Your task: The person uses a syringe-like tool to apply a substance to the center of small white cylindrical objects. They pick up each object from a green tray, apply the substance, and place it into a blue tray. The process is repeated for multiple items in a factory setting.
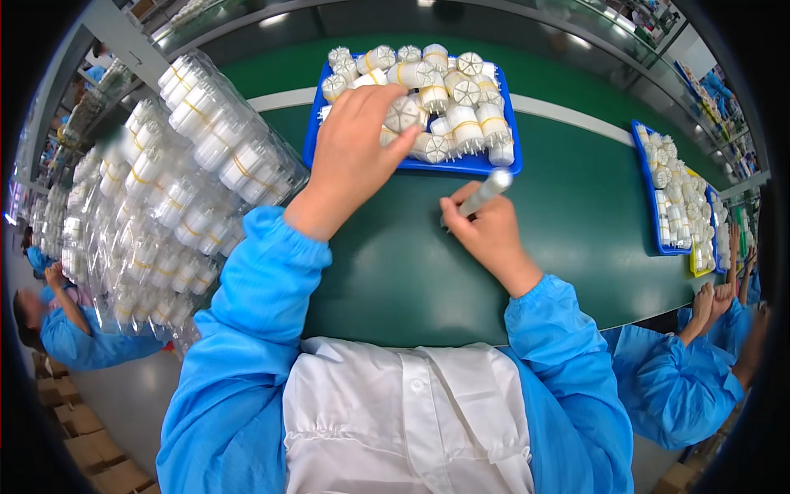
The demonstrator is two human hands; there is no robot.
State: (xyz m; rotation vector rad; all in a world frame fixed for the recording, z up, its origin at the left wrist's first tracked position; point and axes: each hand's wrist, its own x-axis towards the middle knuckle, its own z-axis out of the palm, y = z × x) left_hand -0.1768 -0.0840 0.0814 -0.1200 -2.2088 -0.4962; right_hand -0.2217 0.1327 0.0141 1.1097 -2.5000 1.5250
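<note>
My left hand [360, 148] reaches over the near left of a blue tray [411, 167], thumb and fingers closed around a white plastic cylinder [403, 114]. The cylinder's round end, split into wedges, faces me. Similar white cylinders [464, 128] are heaped in the tray, many with a yellow band and some with thin pins at one end. In front of the tray, my right hand [491, 233] grips a thick white pen [489, 193]. Its rounded end slants up toward the tray, and its lower end is mostly hidden by my fingers.
Clear plastic bags of banded white cylinders [177, 181] are stacked high at my left. On the green table [387, 272], another blue tray [656, 198] and a yellow tray [699, 262] of cylinders stand far right. Co-workers in blue sleeves [675, 379] sit at both sides.
</note>
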